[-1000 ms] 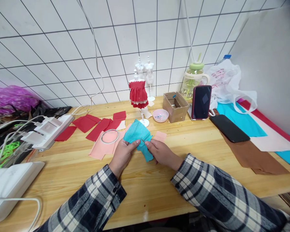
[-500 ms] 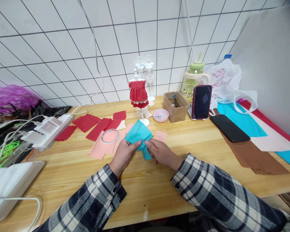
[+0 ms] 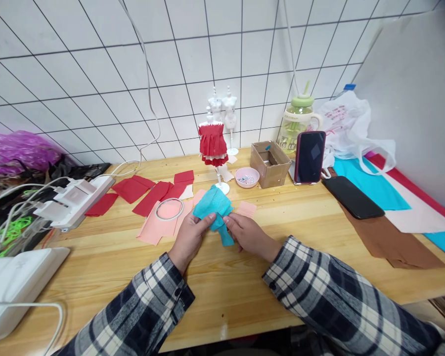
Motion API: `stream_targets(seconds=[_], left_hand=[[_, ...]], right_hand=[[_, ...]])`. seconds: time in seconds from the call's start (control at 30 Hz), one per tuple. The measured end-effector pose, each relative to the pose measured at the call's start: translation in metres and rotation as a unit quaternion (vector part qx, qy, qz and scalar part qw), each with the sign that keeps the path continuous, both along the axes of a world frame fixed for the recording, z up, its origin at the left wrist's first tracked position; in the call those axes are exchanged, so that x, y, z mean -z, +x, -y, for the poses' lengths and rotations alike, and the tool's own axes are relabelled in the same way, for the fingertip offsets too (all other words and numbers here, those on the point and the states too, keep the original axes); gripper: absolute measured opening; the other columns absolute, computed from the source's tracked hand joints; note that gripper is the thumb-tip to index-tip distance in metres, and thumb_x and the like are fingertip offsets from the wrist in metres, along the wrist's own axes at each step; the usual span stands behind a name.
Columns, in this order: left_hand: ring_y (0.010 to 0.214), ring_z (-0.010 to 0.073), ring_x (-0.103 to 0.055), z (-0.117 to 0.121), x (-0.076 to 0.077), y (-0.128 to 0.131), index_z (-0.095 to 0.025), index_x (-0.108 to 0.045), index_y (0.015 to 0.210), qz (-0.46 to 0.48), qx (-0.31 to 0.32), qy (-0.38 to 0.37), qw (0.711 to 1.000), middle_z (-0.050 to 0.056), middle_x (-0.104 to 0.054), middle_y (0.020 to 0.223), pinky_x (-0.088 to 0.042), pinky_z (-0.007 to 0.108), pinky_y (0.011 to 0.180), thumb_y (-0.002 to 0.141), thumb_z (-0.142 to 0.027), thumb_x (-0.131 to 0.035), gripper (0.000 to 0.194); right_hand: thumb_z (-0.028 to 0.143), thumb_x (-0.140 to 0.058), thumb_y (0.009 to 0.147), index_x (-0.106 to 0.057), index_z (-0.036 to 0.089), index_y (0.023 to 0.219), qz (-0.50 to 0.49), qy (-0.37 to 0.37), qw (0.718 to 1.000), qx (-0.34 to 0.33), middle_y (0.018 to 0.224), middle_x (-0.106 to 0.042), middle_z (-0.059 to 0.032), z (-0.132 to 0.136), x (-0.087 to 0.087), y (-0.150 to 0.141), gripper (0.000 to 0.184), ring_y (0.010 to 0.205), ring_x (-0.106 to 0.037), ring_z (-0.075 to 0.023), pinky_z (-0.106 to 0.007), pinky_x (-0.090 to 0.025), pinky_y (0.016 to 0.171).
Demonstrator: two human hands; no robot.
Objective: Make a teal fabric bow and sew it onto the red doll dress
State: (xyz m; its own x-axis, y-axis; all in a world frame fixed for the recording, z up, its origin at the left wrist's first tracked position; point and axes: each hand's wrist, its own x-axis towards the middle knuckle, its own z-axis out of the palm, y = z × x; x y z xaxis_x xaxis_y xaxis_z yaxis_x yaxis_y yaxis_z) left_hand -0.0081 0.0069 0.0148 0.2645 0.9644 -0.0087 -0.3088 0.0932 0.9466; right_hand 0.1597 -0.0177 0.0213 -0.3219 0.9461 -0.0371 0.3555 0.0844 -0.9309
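Note:
Turquoise crepe paper (image 3: 212,201), folded in layers, is held over the table in front of me. My left hand (image 3: 192,231) is closed on its left side, thumb on top. At its right edge, my right hand (image 3: 246,231) is closed in a pinch around a thin pointed tool (image 3: 220,214), whose slim tip lies against the paper. Most of that tool is hidden in my fingers, so its kind is unclear. A narrow turquoise strip (image 3: 227,236) hangs below, between the hands. Just beyond stands a small white dress form wearing a ruffled red paper dress (image 3: 212,141).
Red paper pieces (image 3: 152,199) and pink sheets (image 3: 155,228) with a silver ring (image 3: 169,209) lie left. Bare dress forms (image 3: 230,116), a pink bowl (image 3: 246,177), a cardboard box (image 3: 270,165) and a propped phone (image 3: 310,158) stand behind. Brown paper (image 3: 393,242) lies right; a power strip (image 3: 81,200) sits left.
The turquoise paper has shifted and turned slightly between my fingers, and its right corner is drawn in. Both hands stay almost in the same place.

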Motion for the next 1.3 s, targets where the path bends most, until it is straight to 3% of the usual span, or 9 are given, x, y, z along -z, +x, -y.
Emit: stream_targets(seconds=[0.13,0.33,0.8,1.3], left_hand=[[0.082,0.0165,-0.066,-0.0015,0.0005,-0.0026,-0.016,-0.067,0.098,0.023,-0.034,-0.005,0.999,0.005,-0.073,0.095,-0.050,0.028,0.079,0.076,-0.030,-0.075,0.028],[0.079,0.0152,-0.065,-0.0035,0.0067,-0.0061,-0.016,-0.065,0.100,-0.021,-0.045,-0.007,0.999,0.004,-0.072,0.092,-0.050,0.028,0.077,0.073,-0.027,-0.078,0.032],[0.076,0.0166,-0.064,-0.0035,0.0052,-0.0048,-0.015,-0.064,0.100,-0.054,-0.050,0.007,0.997,0.004,-0.071,0.090,-0.050,0.030,0.075,0.069,-0.030,-0.080,0.038],[0.076,0.0155,-0.063,-0.0045,0.0082,-0.0066,-0.016,-0.063,0.098,-0.044,-0.034,0.008,0.998,0.003,-0.069,0.088,-0.050,0.028,0.073,0.074,-0.028,-0.077,0.030]], right_hand=[[0.040,-0.035,0.099,-0.048,0.020,0.077,0.010,0.018,1.000,-0.005,0.062,-0.048,0.0034,-0.0001,0.0011,0.0001,0.034,0.058,-0.046,-0.0108,-0.023,-0.037,0.056],[0.039,-0.034,0.099,-0.049,0.020,0.076,0.009,0.020,1.000,-0.003,0.062,-0.047,0.0030,0.0001,0.0029,-0.0002,0.033,0.060,-0.048,-0.0117,-0.024,-0.038,0.057],[0.042,-0.036,0.099,-0.051,0.020,0.075,0.013,0.028,1.000,0.005,0.061,-0.048,0.0026,-0.0002,0.0008,-0.0005,0.035,0.063,-0.050,-0.0128,-0.026,-0.039,0.061],[0.041,-0.035,0.099,-0.049,0.020,0.074,0.013,0.023,1.000,0.005,0.059,-0.048,0.0034,-0.0005,0.0009,-0.0018,0.035,0.057,-0.048,-0.0120,-0.025,-0.036,0.057]])
